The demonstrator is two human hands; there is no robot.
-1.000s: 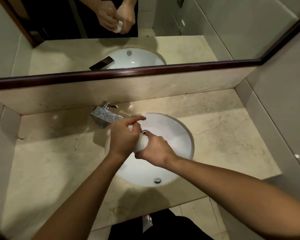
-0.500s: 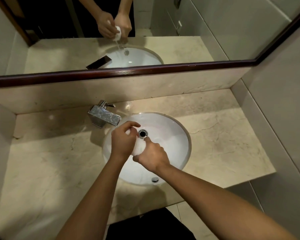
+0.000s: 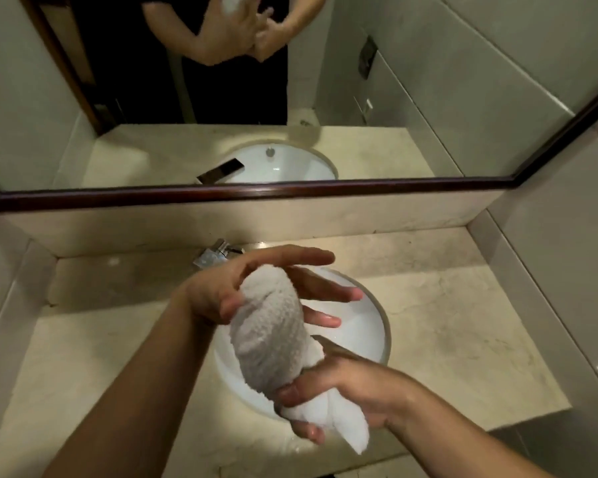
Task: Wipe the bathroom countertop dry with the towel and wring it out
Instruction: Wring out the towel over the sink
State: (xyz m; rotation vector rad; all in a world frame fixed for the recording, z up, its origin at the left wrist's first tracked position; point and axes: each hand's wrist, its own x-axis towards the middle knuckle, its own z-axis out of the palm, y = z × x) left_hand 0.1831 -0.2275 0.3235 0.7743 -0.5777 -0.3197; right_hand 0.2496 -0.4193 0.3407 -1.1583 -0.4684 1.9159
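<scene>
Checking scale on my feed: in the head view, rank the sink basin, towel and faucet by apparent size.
1. sink basin
2. towel, nearer the camera, so likely enlarged
3. faucet, partly hidden

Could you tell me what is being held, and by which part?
The right hand grips the towel by its lower end; the left hand, fingers straight, touches its top.

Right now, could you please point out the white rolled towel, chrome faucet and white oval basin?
white rolled towel [image 3: 270, 326], head view, roll's middle
chrome faucet [image 3: 209, 259], head view, spout body
white oval basin [image 3: 359, 343], head view, bare inner wall
</scene>
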